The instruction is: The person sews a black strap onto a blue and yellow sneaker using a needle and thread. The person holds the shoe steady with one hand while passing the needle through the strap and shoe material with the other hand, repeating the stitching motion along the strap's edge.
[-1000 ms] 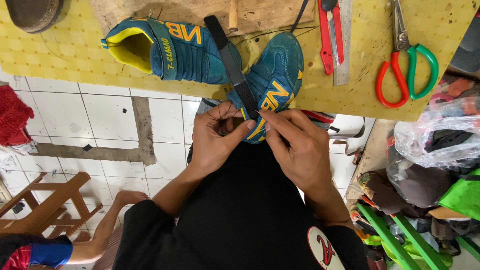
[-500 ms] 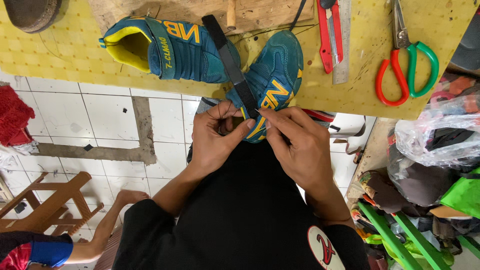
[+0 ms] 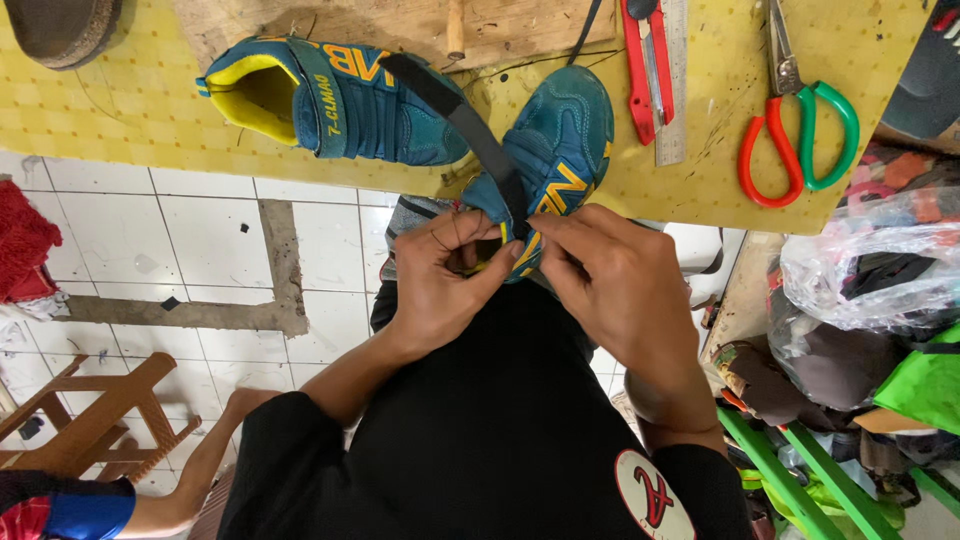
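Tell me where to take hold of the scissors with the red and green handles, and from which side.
Take the scissors by the two handle loops, red and green, coming from the near table edge. They lie flat on the yellow table with the loops toward the person and the blades pointing away, and bare mat lies around the loops.

2 teal shoes [image 3: 345, 100] [image 3: 555, 160], 1 scissors [image 3: 800, 130], 1 cutter [image 3: 648, 65], 1 ruler [image 3: 672, 80]

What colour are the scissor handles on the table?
One scissor handle is red, the other green; clearest in the head view.
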